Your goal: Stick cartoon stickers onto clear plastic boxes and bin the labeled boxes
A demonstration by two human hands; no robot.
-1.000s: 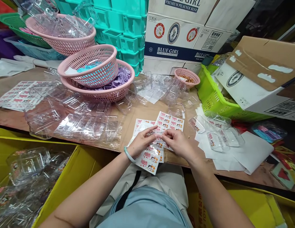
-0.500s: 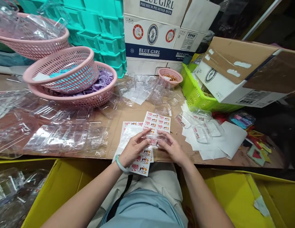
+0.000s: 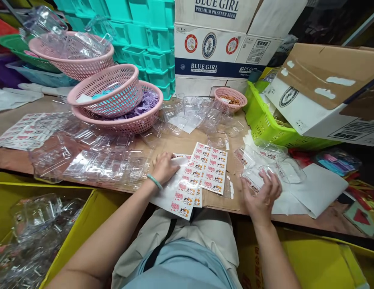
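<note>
My left hand point(image 3: 165, 167), wearing a pale green bangle point(image 3: 154, 181), lies over the left edge of white backing paper point(image 3: 167, 186). Its fingers are curled together, with the tips hidden; whether they hold anything cannot be seen. Beside it are sticker sheets point(image 3: 201, 166) printed with cats and pink lettering. My right hand point(image 3: 263, 194) is to the right, its thumb and fingers around a small clear plastic box point(image 3: 249, 179) with a printed sticker. This box is low over white paper, among other stickered clear boxes point(image 3: 292, 169).
Clear plastic packs point(image 3: 96, 164) spread across the left of the table, with more clear cases point(image 3: 195, 108) behind. Pink baskets point(image 3: 114, 124) stand back left, a small pink basket point(image 3: 230, 98) farther right. A green crate point(image 3: 265, 120) and cartons point(image 3: 211, 48) border the back.
My right hand has moved right from the sticker sheets with the clear plastic box. My left hand has drawn back to the left. The camera view has shifted left.
</note>
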